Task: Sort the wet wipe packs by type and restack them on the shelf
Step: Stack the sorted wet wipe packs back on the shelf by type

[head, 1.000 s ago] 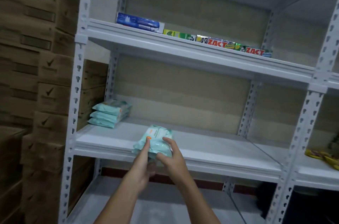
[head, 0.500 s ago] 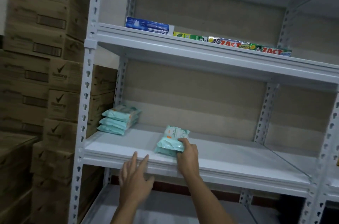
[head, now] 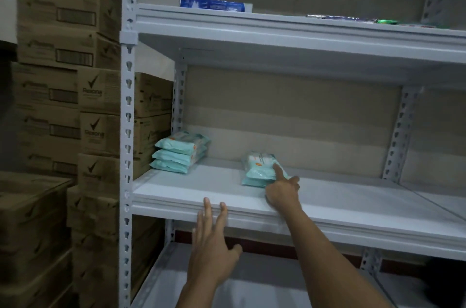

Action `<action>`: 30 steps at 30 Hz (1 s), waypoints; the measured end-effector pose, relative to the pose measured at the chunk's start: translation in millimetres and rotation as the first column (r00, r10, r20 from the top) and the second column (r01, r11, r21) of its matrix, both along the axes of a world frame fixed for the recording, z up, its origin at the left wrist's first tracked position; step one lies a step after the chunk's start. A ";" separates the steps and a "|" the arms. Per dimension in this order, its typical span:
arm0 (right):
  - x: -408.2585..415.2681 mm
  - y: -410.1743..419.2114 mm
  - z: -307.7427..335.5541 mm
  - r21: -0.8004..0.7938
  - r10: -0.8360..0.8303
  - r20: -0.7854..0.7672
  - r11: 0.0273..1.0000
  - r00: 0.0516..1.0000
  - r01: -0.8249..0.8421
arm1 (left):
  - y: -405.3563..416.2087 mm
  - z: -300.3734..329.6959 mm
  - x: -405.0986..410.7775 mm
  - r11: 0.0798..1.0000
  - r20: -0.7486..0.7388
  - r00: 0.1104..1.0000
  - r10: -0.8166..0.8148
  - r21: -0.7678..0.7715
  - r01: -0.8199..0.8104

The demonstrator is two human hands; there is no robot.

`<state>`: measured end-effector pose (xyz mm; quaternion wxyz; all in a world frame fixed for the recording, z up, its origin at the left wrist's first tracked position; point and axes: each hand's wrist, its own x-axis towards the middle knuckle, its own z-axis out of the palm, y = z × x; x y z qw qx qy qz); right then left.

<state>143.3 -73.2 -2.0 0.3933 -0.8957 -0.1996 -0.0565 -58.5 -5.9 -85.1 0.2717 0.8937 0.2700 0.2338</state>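
One straight finger of right hand (head: 282, 193) on wipe packs (head: 259, 169)

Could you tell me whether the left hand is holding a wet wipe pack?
No, the left hand is open with straight fingers near the shelf edge, holding nothing.

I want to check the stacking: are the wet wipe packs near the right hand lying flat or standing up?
Flat. The two packs lie stacked on the middle shelf, the right hand touching them.
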 end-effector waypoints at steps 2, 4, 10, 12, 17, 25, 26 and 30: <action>-10.3 1.1 -2.1 0.055 -0.143 0.223 0.990 0.964 0.134 | -0.4 0.0 -1.4 1.000 0.019 1.000 0.006 0.000 -0.006; -16.9 -2.3 -3.5 0.140 -0.206 0.425 0.977 0.881 0.160 | -1.1 -0.5 -0.4 1.000 0.032 0.999 0.010 -0.012 -0.010; -9.6 -4.0 -3.3 -0.067 0.073 0.261 0.996 0.963 -0.057 | -7.0 3.7 -0.4 0.999 0.060 0.998 0.010 -0.042 -0.008; -7.0 -3.5 -1.1 -0.078 0.086 0.218 0.994 0.972 -0.070 | -6.9 4.1 -1.0 0.999 0.057 0.998 0.013 -0.030 -0.011; 1.3 -0.1 -4.9 -0.101 0.120 0.025 0.988 0.993 -0.116 | -8.9 2.8 1.0 1.000 0.053 0.998 0.025 -0.005 -0.024; -9.1 -16.0 -9.0 -0.216 0.099 0.124 0.974 0.987 -0.070 | -0.9 5.4 -4.7 0.998 0.023 0.999 -0.038 -0.040 0.039; -14.8 -21.5 -13.0 -0.249 0.118 0.174 0.966 0.978 -0.073 | 1.9 8.5 -6.3 0.997 0.009 0.999 -0.050 -0.052 0.051; -49.2 -65.3 -41.8 -0.291 0.217 0.456 0.953 0.863 -0.085 | -1.2 26.5 -15.1 0.957 -0.029 0.994 -0.104 -0.275 0.092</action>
